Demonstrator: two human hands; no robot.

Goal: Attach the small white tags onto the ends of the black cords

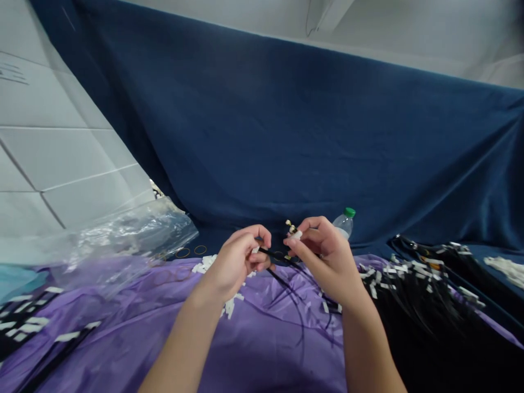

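Note:
My left hand [239, 257] is closed in a pinch on a thin black cable [275, 255] that runs across to my right hand. My right hand [321, 252] is closed too, pinching the cable's end, where a small gold connector [291, 226] and a white cap [297, 234] stick up between thumb and fingers. Both hands hover just above a purple plastic sheet [262, 338]. More black cable strands [297, 305] trail down onto the sheet below my hands.
A big heap of black cables with white tags [413, 284] lies at the right. Small white pieces [204, 266] and rubber bands [183, 252] lie behind my left hand. A clear plastic bag [135, 234] sits left, a green-capped bottle [344, 221] behind my right hand.

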